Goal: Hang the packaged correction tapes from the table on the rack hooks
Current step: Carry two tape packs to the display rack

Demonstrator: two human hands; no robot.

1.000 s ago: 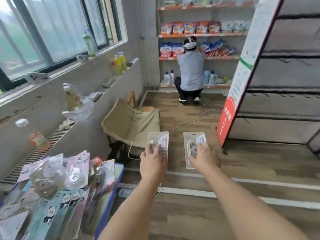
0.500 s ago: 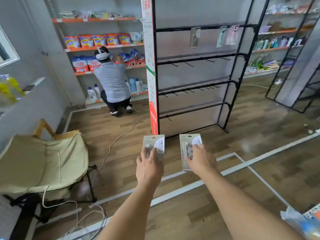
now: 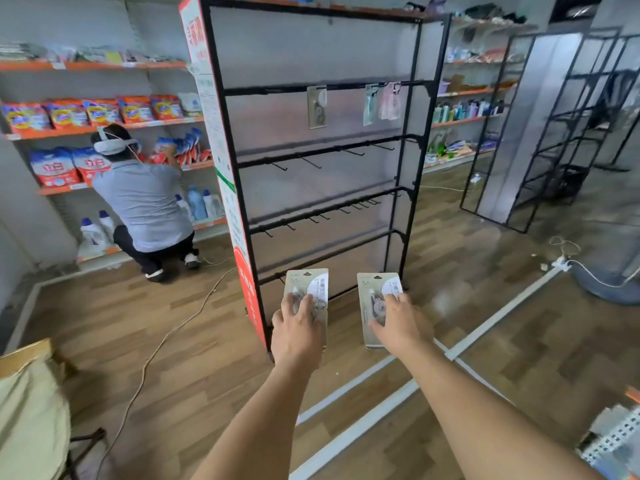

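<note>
Wooden flooring (image 3: pixel 467 271) stretches ahead of you to a black rack (image 3: pixel 322 143) with rows of hooks (image 3: pixel 311 162); three packets (image 3: pixel 317 106) already hang on its top bar. Your left hand (image 3: pixel 299 332) grips one correction tape pack (image 3: pixel 306 289) upright, fingers curled over its front. Your right hand (image 3: pixel 401 322) holds a second pack (image 3: pixel 377 306) the same way, just beside the first. Both packs are held out low before the rack. Off to the left, a person (image 3: pixel 145 202) crouches at store shelves (image 3: pixel 104 123).
</note>
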